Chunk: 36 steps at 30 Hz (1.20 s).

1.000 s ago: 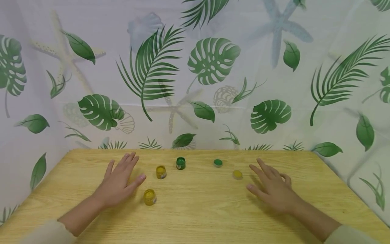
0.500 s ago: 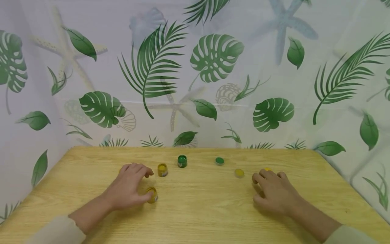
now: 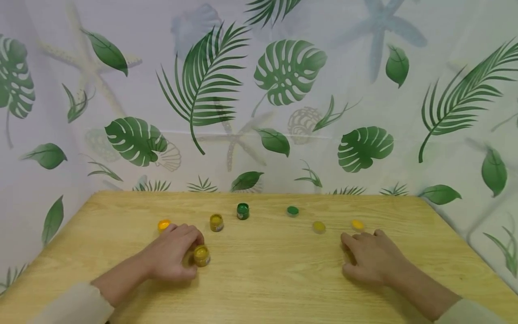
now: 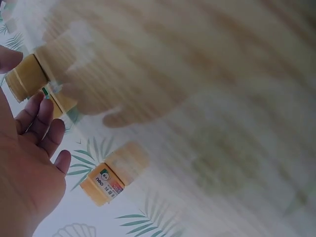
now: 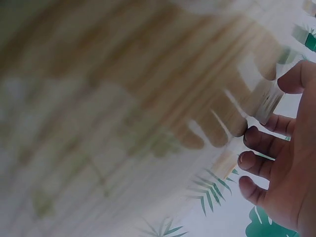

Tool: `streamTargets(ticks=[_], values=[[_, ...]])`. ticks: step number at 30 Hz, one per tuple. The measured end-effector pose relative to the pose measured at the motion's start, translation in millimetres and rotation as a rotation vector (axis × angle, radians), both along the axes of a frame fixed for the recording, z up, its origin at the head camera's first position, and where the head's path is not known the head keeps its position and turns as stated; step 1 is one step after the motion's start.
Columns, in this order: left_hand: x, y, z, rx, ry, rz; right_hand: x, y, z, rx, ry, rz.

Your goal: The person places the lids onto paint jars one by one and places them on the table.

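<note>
In the head view my left hand [image 3: 171,254] bends its fingers and thumb about the nearest yellow paint jar [image 3: 202,255], a small open jar. The left wrist view shows that jar [image 4: 27,78] between thumb and fingertips, with a slim gap in the head view. An orange paint jar [image 3: 163,225] stands just beyond the same hand, its label facing the camera in the left wrist view. On the right, my right hand [image 3: 373,257] is low over the table with loosely bent fingers, holding nothing. Nearest to it are an orange lid [image 3: 358,225] and a yellow lid [image 3: 319,227].
Farther back stand another yellow paint jar [image 3: 216,222] and a green paint jar [image 3: 243,211], both uncapped. A green lid [image 3: 292,211] lies right of them. The wooden table [image 3: 267,279] ends at a leaf-printed backdrop [image 3: 299,148].
Both hands have come down and bent their fingers, the left moving right toward the nearest yellow jar. The orange jar and orange lid, hidden behind the hands earlier, now show.
</note>
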<state>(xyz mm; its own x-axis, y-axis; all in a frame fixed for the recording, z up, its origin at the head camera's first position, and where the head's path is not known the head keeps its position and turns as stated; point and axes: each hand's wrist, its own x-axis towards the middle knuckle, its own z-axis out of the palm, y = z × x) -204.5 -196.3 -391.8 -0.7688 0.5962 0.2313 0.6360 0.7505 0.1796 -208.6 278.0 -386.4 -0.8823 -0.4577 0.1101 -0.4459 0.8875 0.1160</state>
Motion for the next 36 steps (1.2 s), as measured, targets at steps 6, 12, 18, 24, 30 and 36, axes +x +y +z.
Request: streamTargets(ticks=[6, 12, 18, 24, 30, 36], values=[[-1.2, 2.4, -1.3, -0.012, -0.042, 0.020, -1.9, -0.2, -1.0, -0.023, -0.034, 0.000], [-1.5, 4.0, -0.6, -0.008, -0.067, 0.030, -2.3, -1.0, -1.5, -0.083, -0.016, 0.019], [-1.9, 5.5, -0.6, 0.013, -0.094, 0.025, -2.8, -3.0, -2.0, -0.135, 0.015, 0.049], [-4.4, 6.4, -1.2, 0.051, -0.131, -0.020, -2.8, -4.5, -3.7, -0.170, 0.036, 0.079], [-7.6, 8.3, -3.3, 0.073, -0.113, -0.084, -3.3, -6.5, -6.3, -0.183, 0.122, 0.163], [-6.2, 10.0, -2.4, 0.032, 0.016, -0.120, -5.0, -7.4, -7.0, -0.182, 0.212, 0.262]])
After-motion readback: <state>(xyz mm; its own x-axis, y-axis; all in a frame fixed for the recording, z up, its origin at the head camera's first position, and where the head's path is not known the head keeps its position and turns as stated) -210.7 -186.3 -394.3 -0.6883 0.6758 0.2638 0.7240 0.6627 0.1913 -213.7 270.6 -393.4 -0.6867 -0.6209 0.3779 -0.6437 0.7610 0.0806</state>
